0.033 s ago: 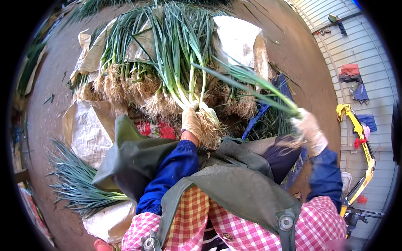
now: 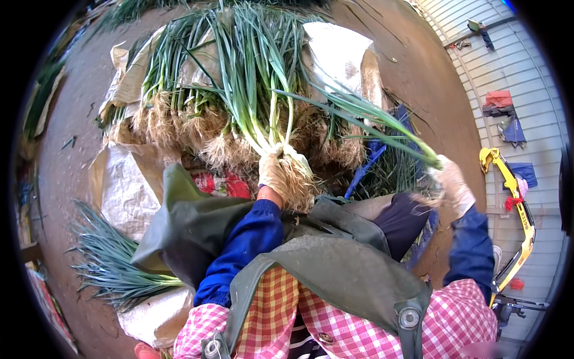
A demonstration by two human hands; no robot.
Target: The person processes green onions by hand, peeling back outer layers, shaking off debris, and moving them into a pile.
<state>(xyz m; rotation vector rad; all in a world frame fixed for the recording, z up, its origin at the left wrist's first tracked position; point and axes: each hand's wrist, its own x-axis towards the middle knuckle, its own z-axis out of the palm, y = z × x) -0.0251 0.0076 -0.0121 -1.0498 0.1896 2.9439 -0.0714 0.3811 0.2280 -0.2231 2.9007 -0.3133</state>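
My left hand (image 2: 273,173), in a pale glove, is closed round the lower white stalks of a bunch of green onions (image 2: 257,102). Their brown roots (image 2: 299,186) hang beside the fingers, and the long leaves point away from me. Off to the right, my gloved right hand (image 2: 455,186) grips a few green onions (image 2: 394,128) near the root end. Their leaves reach back toward the bunch, while the roots are blurred beneath that hand. Behind my left hand lies a row of more green onions (image 2: 167,78), roots toward me.
A separate pile of green onions (image 2: 116,257) lies at my left near a pale sack (image 2: 128,194). Another white sack (image 2: 338,54) sits at the far right of the row. Loose leaves (image 2: 397,173) lie by a blue strap. A yellow jointed arm (image 2: 521,230) stands right.
My right hand has shifted a little to the right with its green onions. The left hand and its bunch stay nearly in place.
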